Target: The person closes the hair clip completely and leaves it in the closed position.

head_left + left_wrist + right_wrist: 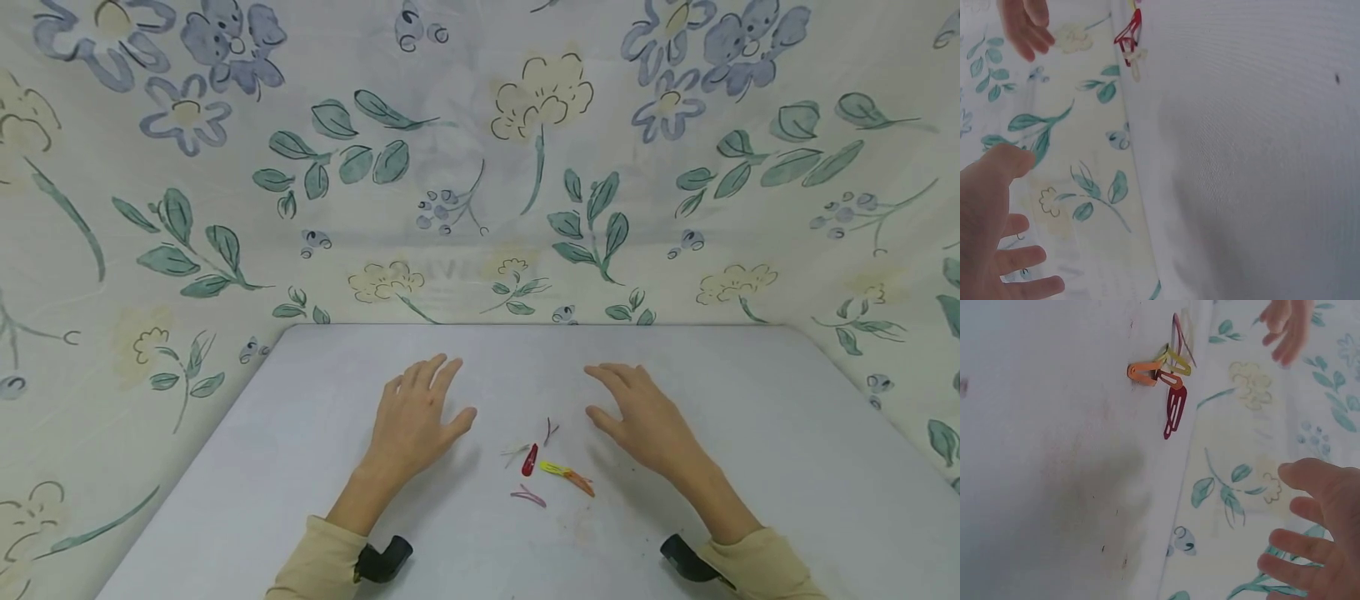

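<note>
Several snap hair clips lie loosely grouped between the hands in the head view. A red hair clip sits in the middle, with a yellow hair clip meeting an orange hair clip to its right. Nearer me is a pink hair clip; farther off are a pale hair clip and a dark red one. My left hand hovers left of the group, fingers spread and holding nothing. On the other side, my right hand is likewise raised, its fingers apart and holding nothing.
The clips lie on a white table with small dark specks on its surface. A flowered cloth rises behind and along both sides of the table. Black wrist cameras sit at both sleeve cuffs.
</note>
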Available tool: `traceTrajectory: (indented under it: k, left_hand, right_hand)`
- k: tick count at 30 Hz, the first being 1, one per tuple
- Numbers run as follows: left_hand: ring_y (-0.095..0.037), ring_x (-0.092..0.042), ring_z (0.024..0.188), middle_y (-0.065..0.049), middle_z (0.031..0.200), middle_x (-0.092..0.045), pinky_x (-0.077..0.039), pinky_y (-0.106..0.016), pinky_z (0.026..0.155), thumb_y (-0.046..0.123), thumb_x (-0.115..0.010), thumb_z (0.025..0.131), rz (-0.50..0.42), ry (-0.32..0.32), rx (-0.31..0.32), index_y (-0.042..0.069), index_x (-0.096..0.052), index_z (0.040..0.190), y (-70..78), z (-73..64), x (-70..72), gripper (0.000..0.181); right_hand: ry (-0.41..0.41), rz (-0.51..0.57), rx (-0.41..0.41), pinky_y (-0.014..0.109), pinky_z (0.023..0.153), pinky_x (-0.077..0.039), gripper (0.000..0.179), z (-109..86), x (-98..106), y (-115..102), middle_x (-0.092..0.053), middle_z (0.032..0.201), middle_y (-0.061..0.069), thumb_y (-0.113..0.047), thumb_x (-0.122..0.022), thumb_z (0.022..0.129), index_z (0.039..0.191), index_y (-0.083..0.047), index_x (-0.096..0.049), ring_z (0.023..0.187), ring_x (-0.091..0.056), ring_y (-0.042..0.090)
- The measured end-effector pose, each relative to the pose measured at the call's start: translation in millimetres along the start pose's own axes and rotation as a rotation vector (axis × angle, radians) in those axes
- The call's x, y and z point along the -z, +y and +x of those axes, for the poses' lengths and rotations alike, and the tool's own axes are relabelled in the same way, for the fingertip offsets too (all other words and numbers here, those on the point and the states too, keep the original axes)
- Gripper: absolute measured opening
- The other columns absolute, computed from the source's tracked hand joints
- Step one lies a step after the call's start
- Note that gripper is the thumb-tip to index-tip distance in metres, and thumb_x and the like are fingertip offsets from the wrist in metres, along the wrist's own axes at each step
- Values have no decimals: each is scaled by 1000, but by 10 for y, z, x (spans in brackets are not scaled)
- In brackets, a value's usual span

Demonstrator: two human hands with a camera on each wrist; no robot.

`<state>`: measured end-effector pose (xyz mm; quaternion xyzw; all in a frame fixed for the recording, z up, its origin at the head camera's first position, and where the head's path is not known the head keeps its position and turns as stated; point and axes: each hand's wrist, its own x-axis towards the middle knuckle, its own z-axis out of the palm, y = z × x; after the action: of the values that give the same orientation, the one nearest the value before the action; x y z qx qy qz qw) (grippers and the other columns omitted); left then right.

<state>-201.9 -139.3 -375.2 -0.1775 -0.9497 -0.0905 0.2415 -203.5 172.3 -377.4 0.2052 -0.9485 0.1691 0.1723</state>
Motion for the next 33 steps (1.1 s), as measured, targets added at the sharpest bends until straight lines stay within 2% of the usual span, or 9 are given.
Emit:
traceTrajectory:
  k: [7, 19, 25, 33]
  left_hand:
    - [-34, -51, 127, -15, 141, -53, -45, -55, 96, 42, -68, 88, 1, 4, -3, 11, -52, 140, 8, 3, -11, 63]
    - [-34, -53, 124, -13, 140, -55, -46, -54, 94, 41, -68, 88, 17, -9, -19, 13, -54, 139, 74, -1, -40, 61]
    - [-34, -53, 123, -12, 139, -55, -47, -54, 93, 40, -68, 87, -8, -17, -26, 13, -56, 137, 105, -2, -59, 58]
    - [-33, -53, 125, -11, 140, -55, -47, -53, 94, 42, -70, 87, -10, -50, -27, 14, -58, 136, 176, -11, -82, 58]
  right_hand:
    - [24, -4, 27, 55, 113, -29, 56, 32, 32, 6, -56, 136, 16, -20, -76, 87, 137, -7, -54, 128, -52, 35]
    - [0, 28, 10, 55, 114, -28, 53, 45, 58, -39, -57, 135, 15, -18, -76, 87, 136, -8, -56, 129, -51, 36]
    - [-42, 42, 6, 56, 113, -29, 53, 57, 49, -78, -58, 135, 15, -20, -76, 88, 136, -10, -56, 129, -51, 36]
    - [-100, 76, -33, 56, 107, -38, 55, 54, 18, -141, -58, 135, 14, -20, -76, 87, 138, -12, -55, 130, -51, 36]
